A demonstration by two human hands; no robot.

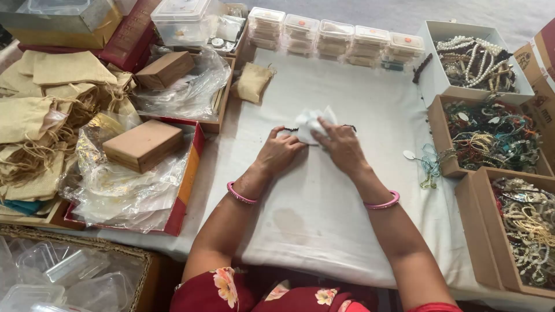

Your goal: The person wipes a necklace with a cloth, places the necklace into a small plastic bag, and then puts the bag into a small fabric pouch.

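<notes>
White-clothed table [324, 225], pale floor perhaps [462, 11], daylight

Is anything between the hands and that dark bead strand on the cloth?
Nothing visible. The left hand presses on the dark bead strand directly, and the right hand holds the white cloth over its middle. The cloth covers part of the strand; only its ends show on either side.

A table covered with a white cloth [324, 202] carries everything. Behind the white tissue [312, 122] at its middle stands a row of small clear plastic boxes [335, 37], with a tan pouch [252, 82] to its left. Right of the tissue sit cardboard boxes of beaded jewellery [491, 136]; left of it are red trays holding wooden boxes [143, 144].
</notes>
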